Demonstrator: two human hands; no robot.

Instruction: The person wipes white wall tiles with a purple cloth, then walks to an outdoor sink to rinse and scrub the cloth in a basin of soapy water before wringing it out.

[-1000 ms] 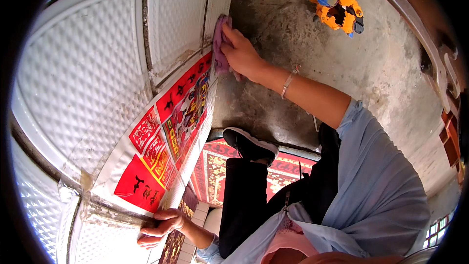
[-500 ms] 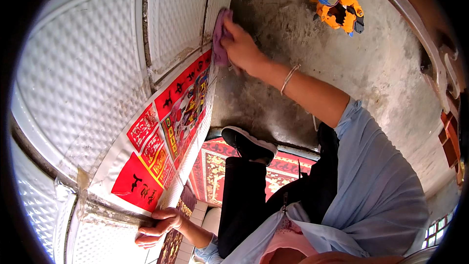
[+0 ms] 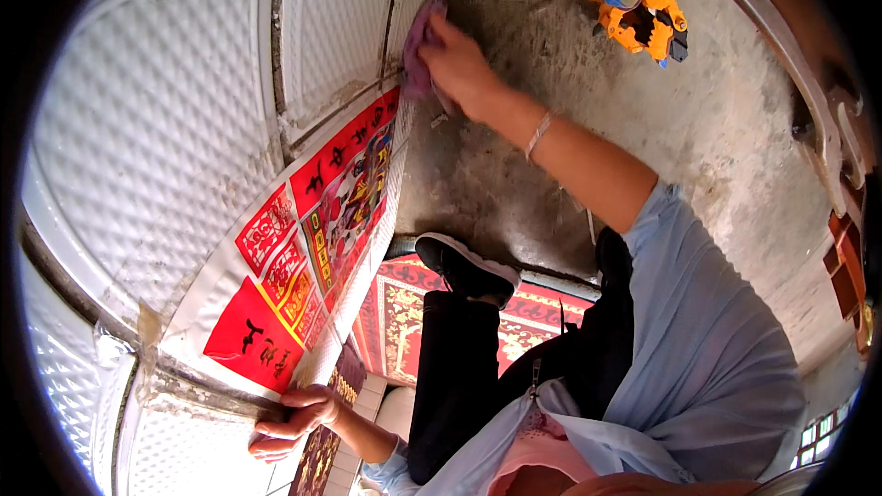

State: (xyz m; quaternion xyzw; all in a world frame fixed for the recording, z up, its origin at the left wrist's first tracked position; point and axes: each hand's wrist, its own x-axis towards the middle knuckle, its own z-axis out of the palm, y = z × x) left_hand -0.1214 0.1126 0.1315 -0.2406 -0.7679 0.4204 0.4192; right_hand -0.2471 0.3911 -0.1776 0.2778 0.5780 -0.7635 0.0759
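Right hand (image 3: 457, 66) is gripping the cloth (image 3: 417, 60), fingers closed on it, slightly blurred. Cloth is bunching up against the tiled wall (image 3: 335, 32), just beyond the poster's (image 3: 312, 211) far end. Left hand (image 3: 310, 411) is resting by the near end, fingers loosely extended and a bit bent; can't tell if it's touching the poster. Orange toy (image 3: 634, 0) is sitting on the floor (image 3: 551, 165), well apart from both hands.

- Lower-left, your wall tiles (image 3: 188, 445) glare nearly white.
- Your right hand (image 3: 457, 64) blurs slightly.
- Shadow darkens the floor (image 3: 478, 188) near your shoe (image 3: 459, 268).
- Your view curves into black corners.
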